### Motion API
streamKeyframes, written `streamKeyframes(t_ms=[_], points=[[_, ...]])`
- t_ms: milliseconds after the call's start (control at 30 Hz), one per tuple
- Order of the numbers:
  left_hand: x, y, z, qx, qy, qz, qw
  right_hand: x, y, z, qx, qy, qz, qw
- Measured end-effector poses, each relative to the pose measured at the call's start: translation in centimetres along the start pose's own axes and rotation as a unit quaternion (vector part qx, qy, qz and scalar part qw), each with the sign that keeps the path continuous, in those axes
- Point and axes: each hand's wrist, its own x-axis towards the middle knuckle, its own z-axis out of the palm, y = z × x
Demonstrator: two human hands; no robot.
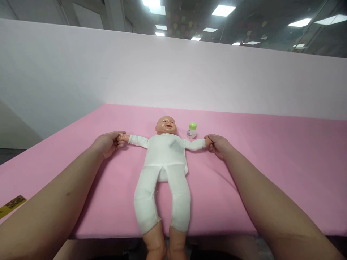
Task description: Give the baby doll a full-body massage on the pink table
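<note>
A baby doll (166, 151) with a white cloth body lies face up on the pink table, its legs hanging past the front edge. Its arms are stretched straight out to both sides. My left hand (110, 143) is closed around the doll's hand on the left. On the other side, my right hand (219, 145) pinches the doll's other hand between thumb and fingers. A small clear bottle (191, 131) with a green cap stands upright beside the doll's head, just above its outstretched arm and near my right hand.
The pink tabletop (284, 162) stretches away to both sides. Behind it rises a white partition (173, 76), with glass and ceiling lights above. A yellow and black label (13, 206) lies at the left edge, near my forearm.
</note>
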Motion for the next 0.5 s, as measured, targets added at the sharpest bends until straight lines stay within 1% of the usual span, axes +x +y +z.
streamKeyframes(t_ms=[100, 167, 233, 367, 500], points=[[-0.2, 0.1, -0.2, -0.024, -0.003, -0.009, 1.0, 0.1, -0.1, -0.3, 0.018, 0.009, 0.004, 1.0], [-0.3, 0.3, -0.3, -0.034, -0.009, -0.008, 0.999, 0.0, -0.3, -0.6, 0.032, 0.0, 0.006, 0.999], [-0.4, 0.4, -0.4, -0.036, -0.014, -0.005, 0.999, -0.3, -0.5, -0.9, 0.046, -0.025, 0.008, 0.999], [-0.3, 0.3, -0.4, -0.03, -0.019, -0.002, 0.999, -0.9, -0.8, -1.2, 0.061, -0.098, -0.002, 0.993], [0.0, 0.1, -0.6, -0.027, -0.018, -0.003, 0.999, -1.3, -0.8, -0.9, 0.038, -0.125, 0.003, 0.991]])
